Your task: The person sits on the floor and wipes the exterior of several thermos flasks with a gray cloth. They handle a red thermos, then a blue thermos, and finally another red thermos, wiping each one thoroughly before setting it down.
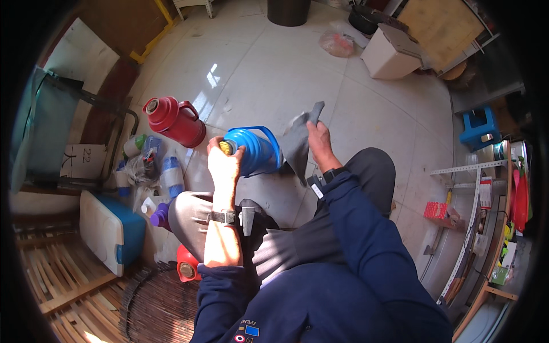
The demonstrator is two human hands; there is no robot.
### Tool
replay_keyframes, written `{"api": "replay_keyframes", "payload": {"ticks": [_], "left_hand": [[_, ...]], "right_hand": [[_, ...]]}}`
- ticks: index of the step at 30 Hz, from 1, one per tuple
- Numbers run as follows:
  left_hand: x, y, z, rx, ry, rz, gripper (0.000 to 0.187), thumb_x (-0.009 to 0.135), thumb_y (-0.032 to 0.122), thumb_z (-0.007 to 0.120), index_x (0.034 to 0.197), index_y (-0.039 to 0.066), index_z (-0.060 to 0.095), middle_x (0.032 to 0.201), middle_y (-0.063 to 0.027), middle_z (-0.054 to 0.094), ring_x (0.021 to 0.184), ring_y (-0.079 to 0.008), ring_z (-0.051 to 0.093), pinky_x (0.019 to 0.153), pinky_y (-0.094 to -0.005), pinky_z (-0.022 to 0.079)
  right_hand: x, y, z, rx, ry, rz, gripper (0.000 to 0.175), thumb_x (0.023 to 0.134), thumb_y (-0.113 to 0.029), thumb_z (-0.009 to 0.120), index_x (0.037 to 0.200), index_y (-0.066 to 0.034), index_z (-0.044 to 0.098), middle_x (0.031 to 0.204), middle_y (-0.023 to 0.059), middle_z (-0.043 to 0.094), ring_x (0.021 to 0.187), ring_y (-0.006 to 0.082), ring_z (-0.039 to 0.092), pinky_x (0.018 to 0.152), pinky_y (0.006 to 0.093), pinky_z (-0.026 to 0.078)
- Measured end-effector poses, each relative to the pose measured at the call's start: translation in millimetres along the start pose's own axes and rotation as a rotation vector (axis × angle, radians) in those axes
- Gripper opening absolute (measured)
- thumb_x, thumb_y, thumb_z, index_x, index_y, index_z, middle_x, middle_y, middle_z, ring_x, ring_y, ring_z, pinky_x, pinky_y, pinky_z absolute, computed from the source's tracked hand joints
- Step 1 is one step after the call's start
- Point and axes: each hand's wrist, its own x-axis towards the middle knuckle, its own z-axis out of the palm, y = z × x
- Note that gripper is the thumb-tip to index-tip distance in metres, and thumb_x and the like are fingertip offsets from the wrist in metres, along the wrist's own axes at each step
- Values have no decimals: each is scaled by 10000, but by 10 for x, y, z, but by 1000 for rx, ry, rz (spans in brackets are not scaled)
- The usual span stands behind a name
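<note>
My left hand (226,159) grips the neck of a blue thermos flask (254,150), thumb and fingers on either side of its yellowish stopper (225,148). The flask stands on the tiled floor in front of my knees, its blue handle up on the far side. To the right of it, my right hand (319,139) pinches a grey cloth (297,143) that hangs down beside the flask's base. A red thermos flask (176,121) with a cork stopper stands farther off to the left. Another red flask (187,263), also corked, is partly hidden by my left arm.
Plastic bottles and bags (150,165) crowd the floor at left, near a purple bottle (160,215) and a blue-and-white cooler box (112,231). A round woven mat (158,304) lies below them. Metal shelving (465,227) and a blue stool (479,127) line the right side; a white box (391,52) stands beyond.
</note>
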Motion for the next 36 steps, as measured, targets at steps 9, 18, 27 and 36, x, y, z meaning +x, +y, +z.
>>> {"api": "replay_keyframes", "payload": {"ticks": [9, 18, 27, 36], "left_hand": [[28, -287, 232, -151, -127, -139, 647, 765, 310, 899, 1253, 4, 603, 1171, -249, 686, 1087, -375, 688, 993, -438, 537], [120, -620, 250, -315, -129, -322, 666, 764, 211, 908, 1315, 12, 592, 1233, -202, 658, 1106, -306, 657, 1013, -408, 527], [156, -800, 255, -386, -291, -429, 659, 793, 199, 900, 1342, 31, 576, 1182, -158, 652, 1037, -250, 644, 947, -370, 537], [97, -462, 260, -321, -259, -332, 704, 781, 213, 912, 1380, 47, 583, 1264, -186, 657, 1145, -309, 659, 1035, -397, 526]], "right_hand": [[-553, -189, 574, 5, -289, -379, 383, 1079, -341, 531, 1260, -14, 612, 1135, 225, 695, 1090, 393, 672, 970, 435, 501], [-288, 425, 614, -157, -261, -278, 342, 1069, -319, 512, 1109, -10, 654, 1025, 287, 704, 1003, 485, 660, 892, 541, 509], [-774, -80, 915, -78, -211, -878, 285, 1064, -241, 497, 1153, -25, 661, 1241, 218, 663, 1180, 383, 631, 1006, 475, 508], [-155, 369, 382, -308, 23, -77, 285, 1051, -314, 538, 1034, -53, 653, 947, 240, 728, 926, 480, 696, 810, 578, 548]]}}
